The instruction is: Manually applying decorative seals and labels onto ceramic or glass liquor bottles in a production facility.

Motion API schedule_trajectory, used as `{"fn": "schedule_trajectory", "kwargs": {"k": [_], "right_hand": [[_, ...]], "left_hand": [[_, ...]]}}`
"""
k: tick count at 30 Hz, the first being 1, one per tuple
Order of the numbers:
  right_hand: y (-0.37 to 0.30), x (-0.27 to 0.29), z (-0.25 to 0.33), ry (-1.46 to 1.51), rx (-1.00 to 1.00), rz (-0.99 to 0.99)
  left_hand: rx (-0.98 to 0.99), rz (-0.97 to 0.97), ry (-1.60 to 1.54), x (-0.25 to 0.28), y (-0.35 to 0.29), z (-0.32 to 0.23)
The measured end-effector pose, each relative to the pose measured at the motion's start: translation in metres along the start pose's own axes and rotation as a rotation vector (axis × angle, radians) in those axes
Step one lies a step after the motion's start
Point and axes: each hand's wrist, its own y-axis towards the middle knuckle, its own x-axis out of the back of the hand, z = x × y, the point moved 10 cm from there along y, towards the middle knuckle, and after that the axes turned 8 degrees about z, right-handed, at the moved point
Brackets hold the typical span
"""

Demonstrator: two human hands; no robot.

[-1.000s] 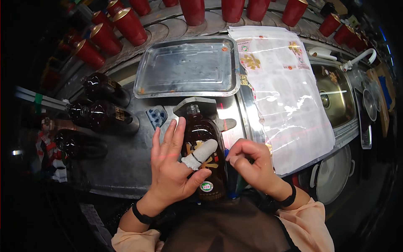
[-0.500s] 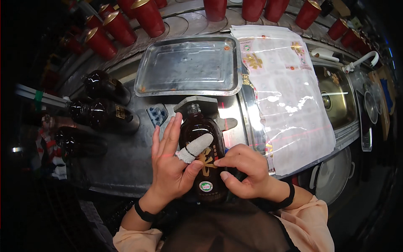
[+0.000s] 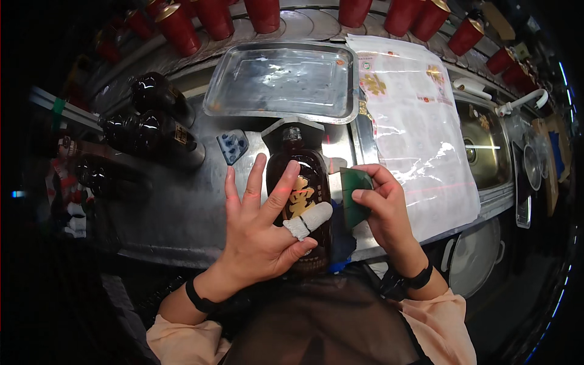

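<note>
On the steel counter, below the tray (image 3: 283, 82) | brown bottle (image 3: 301, 194) lay flat | left hand (image 3: 264, 228) spread wide, pressing its label | right hand (image 3: 383, 207) pinched a green squeegee (image 3: 354, 196) | risk: round bottle could roll, creasing the label.

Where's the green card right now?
In the head view, the green card is pinched in the right hand, just right of the dark bottle lying under the left hand.
</note>
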Motion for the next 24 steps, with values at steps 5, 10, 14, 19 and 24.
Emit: {"fn": "schedule_trajectory", "kwargs": {"k": [5, 10, 14, 19, 24], "right_hand": [[-0.023, -0.023, 0.032, -0.216, 0.186, -0.029], [-0.029, -0.037, 0.038, -0.341, 0.243, -0.034], [-0.026, -0.058, 0.046, -0.501, 0.342, 0.01], [-0.009, -0.056, 0.058, -0.657, 0.441, -0.057], [-0.009, -0.041, 0.064, -0.606, 0.38, -0.139]], "left_hand": [[-0.03, -0.032, -0.014, -0.004, -0.008, -0.007], [-0.029, -0.102, -0.147, -0.015, -0.026, 0.008], [0.147, -0.161, -0.248, -0.012, -0.022, 0.04], [0.2, -0.207, -0.332, -0.017, -0.024, 0.052], [0.261, -0.3, -0.525, -0.03, -0.04, 0.068]]}}
